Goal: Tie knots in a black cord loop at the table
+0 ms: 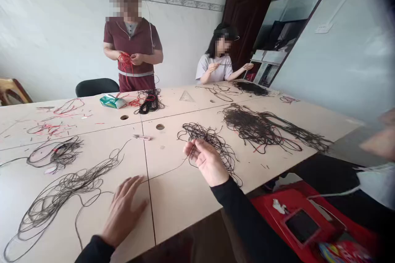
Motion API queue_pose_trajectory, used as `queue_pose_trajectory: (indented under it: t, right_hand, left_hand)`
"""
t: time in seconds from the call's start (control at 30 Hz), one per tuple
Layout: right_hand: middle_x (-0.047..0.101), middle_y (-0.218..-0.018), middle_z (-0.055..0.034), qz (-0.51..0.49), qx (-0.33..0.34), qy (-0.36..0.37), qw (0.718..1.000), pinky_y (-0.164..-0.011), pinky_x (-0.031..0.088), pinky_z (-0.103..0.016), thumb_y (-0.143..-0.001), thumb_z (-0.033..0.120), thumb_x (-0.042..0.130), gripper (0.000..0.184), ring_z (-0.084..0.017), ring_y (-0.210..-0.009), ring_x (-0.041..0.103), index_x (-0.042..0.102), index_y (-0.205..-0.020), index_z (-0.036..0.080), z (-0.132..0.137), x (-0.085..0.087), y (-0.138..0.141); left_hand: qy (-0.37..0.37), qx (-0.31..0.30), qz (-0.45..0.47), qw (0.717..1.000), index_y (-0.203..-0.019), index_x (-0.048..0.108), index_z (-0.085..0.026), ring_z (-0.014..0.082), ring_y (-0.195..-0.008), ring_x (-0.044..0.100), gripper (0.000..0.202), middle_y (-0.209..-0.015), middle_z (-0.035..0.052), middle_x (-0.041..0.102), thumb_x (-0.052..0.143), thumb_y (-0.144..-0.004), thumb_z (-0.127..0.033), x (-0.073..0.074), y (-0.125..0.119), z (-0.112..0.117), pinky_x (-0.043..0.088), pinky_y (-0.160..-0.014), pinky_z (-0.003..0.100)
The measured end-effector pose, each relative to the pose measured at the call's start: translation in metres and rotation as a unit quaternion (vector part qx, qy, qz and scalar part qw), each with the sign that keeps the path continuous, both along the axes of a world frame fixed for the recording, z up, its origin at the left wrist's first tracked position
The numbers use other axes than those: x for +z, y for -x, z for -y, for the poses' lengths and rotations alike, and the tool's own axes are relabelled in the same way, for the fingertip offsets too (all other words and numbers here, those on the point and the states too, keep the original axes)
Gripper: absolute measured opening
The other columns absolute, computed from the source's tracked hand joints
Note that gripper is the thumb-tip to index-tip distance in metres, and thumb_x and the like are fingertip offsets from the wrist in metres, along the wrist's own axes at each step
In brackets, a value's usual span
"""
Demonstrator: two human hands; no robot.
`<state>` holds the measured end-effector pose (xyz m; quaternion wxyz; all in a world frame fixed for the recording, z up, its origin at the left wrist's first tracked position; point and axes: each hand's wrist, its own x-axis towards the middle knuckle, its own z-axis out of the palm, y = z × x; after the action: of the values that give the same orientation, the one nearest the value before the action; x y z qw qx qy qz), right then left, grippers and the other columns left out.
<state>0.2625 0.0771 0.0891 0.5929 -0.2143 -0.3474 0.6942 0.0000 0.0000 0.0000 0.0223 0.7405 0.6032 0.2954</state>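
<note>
Tangle of black cord (206, 137) on bench (175, 209), my hands apart and open, nothing gripped, right hand (206, 162) raised just over it, left hand (122, 209) low beside grey cord loops (58, 192)

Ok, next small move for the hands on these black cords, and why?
Probably bring the left hand over to the black cord tangle and tease out one strand. The right hand is already at the tangle's edge, while the left lies open on the table, beside a looser coil of cord.
</note>
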Motion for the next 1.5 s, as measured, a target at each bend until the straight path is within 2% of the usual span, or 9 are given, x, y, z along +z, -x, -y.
queue_pose_trajectory:
  t: [0.17,0.37,0.57,0.73,0.9,1.03,1.2,1.27,1.5]
  right_hand:
    - [0.069,-0.086,-0.0007,-0.011,-0.072,-0.078,0.994,-0.081,0.057,-0.026,-0.083,0.025,0.066,0.008,-0.013,-0.082,0.066,0.068,-0.086,0.018,-0.015,0.058,-0.035]
    - [0.070,-0.087,0.0027,-0.019,-0.177,-0.113,0.978,-0.090,0.055,-0.022,-0.086,0.020,0.062,0.006,-0.009,-0.089,0.067,0.066,-0.082,0.020,-0.032,0.091,-0.083]
    - [0.070,-0.090,0.0032,0.019,-0.155,-0.144,0.977,-0.096,0.053,-0.024,-0.088,0.020,0.060,0.008,-0.011,-0.098,0.065,0.067,-0.084,0.021,-0.019,0.108,-0.069]
    - [0.070,-0.084,0.0000,-0.027,-0.176,-0.137,0.974,-0.092,0.055,-0.023,-0.097,0.012,0.042,0.027,-0.009,-0.087,0.067,0.066,-0.084,0.014,-0.003,0.142,-0.067]
    - [0.069,-0.082,-0.0009,-0.070,-0.210,-0.137,0.965,-0.085,0.058,-0.023,-0.097,0.008,0.037,0.028,-0.009,-0.083,0.068,0.064,-0.088,0.009,0.000,0.158,-0.089]
    - [0.068,-0.082,-0.0001,-0.064,-0.258,-0.146,0.953,-0.086,0.057,-0.022,-0.096,0.007,0.037,0.032,-0.009,-0.081,0.069,0.065,-0.081,0.010,-0.001,0.163,-0.107]
    - [0.068,-0.082,0.0017,-0.049,-0.311,-0.142,0.938,-0.087,0.056,-0.020,-0.097,0.008,0.034,0.039,-0.007,-0.080,0.068,0.066,-0.075,0.014,0.001,0.158,-0.113]
    - [0.068,-0.083,-0.0002,-0.032,-0.284,-0.148,0.947,-0.086,0.056,-0.022,-0.096,0.009,0.037,0.035,-0.009,-0.081,0.067,0.067,-0.078,0.013,0.003,0.145,-0.103]
    - [0.069,-0.088,0.0000,0.054,-0.150,-0.106,0.982,-0.092,0.055,-0.029,-0.082,0.023,0.066,0.004,-0.013,-0.094,0.066,0.064,-0.084,0.020,-0.013,0.100,-0.048]
  left_hand:
    - [0.058,-0.026,0.035,0.997,-0.077,0.059,-0.022,0.0231,-0.076,0.062,0.025,-0.080,0.0055,0.068,0.042,-0.090,-0.036,0.012,-0.002,-0.007,0.050,-0.073,0.039]
    - [0.048,0.036,0.112,0.992,-0.111,0.057,-0.023,0.0244,-0.090,0.063,0.032,-0.093,0.0062,0.068,0.047,-0.089,-0.044,0.031,0.022,-0.003,0.050,-0.077,0.040]
    - [0.093,-0.122,0.174,0.973,-0.147,0.023,-0.019,0.0310,-0.138,0.031,0.079,-0.149,0.0171,0.034,0.060,-0.081,-0.041,0.024,-0.083,-0.001,0.034,-0.107,0.049]
    - [0.188,-0.207,0.273,0.920,-0.143,0.034,-0.021,0.0246,-0.103,0.061,0.067,-0.100,0.0077,0.068,0.058,-0.082,-0.035,0.023,-0.148,-0.003,0.043,-0.097,0.043]
    - [0.275,-0.223,0.268,0.896,-0.096,0.070,-0.018,0.0170,-0.067,0.059,0.029,-0.072,0.0033,0.065,0.051,-0.086,-0.038,0.028,-0.157,0.007,0.046,-0.067,0.030]
    - [0.255,-0.256,0.347,0.866,-0.078,0.068,-0.016,0.0126,-0.051,0.047,0.041,-0.055,0.0005,0.053,0.042,-0.091,-0.045,0.059,-0.140,-0.009,0.040,-0.054,0.027]
    - [0.063,-0.195,0.633,0.747,-0.071,0.060,-0.020,0.0143,-0.062,0.056,0.025,-0.058,-0.0016,0.049,0.055,-0.087,-0.038,0.152,-0.079,-0.038,0.050,-0.072,0.031]
    - [-0.013,-0.167,0.671,0.723,-0.068,0.059,-0.019,0.0135,-0.062,0.055,0.023,-0.057,-0.0024,0.045,0.057,-0.086,-0.033,0.172,-0.049,-0.038,0.051,-0.075,0.031]
    - [0.024,0.026,0.717,0.696,-0.061,0.049,-0.020,0.0126,-0.058,0.049,0.025,-0.055,-0.0031,0.041,0.061,-0.081,-0.028,0.132,0.034,-0.033,0.051,-0.065,0.028]
